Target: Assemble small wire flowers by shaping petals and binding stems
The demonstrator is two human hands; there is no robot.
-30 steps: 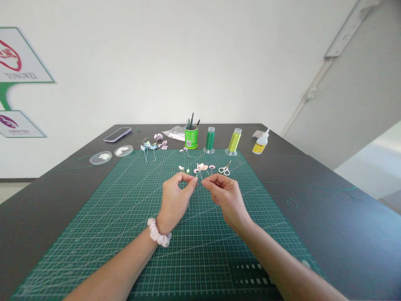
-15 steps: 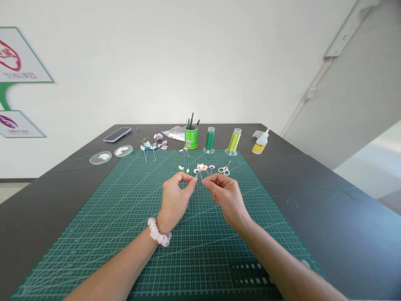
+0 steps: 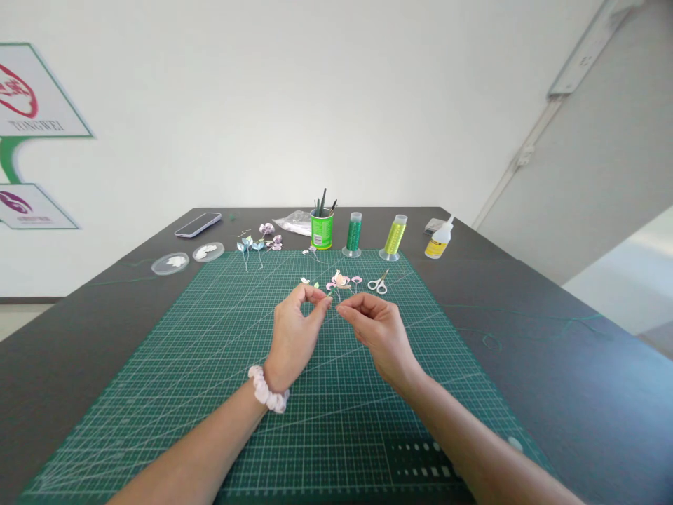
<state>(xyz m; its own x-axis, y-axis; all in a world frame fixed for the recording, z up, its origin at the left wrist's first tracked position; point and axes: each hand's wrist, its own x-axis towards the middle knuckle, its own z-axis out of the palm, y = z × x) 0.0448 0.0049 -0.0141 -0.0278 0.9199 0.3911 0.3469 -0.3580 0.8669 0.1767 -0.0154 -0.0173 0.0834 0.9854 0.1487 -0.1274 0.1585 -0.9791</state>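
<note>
Above the green cutting mat (image 3: 221, 393), my left hand (image 3: 295, 331) is closed, thumb and forefinger pinching a thin stem with a bit of green at its tip. My right hand (image 3: 377, 331) sits just to its right, fingertips pinched on a fine strand, too thin to tell thread from wire. A pale strand curves through the small gap between the hands. Right beyond the fingertips are small pink and cream craft flowers (image 3: 341, 279); whether their stems run into my fingers I cannot tell. White-handled scissors (image 3: 377, 285) lie right of them, and a small leaf piece (image 3: 305, 280) left.
Blue flowers (image 3: 257, 245) and purple ones (image 3: 267, 229) lie at the mat's far left. Behind stand a green can (image 3: 322, 230) of tools, a green thread spool (image 3: 354, 233), a yellow spool (image 3: 395, 237) and a glue bottle (image 3: 438, 242). Farther left are two clear dishes (image 3: 170, 264) and a phone (image 3: 198, 225).
My right fingertips have shifted very slightly left, and the small strand between the hands has changed its curve. Both hands keep their pinch; the view has moved a little.
</note>
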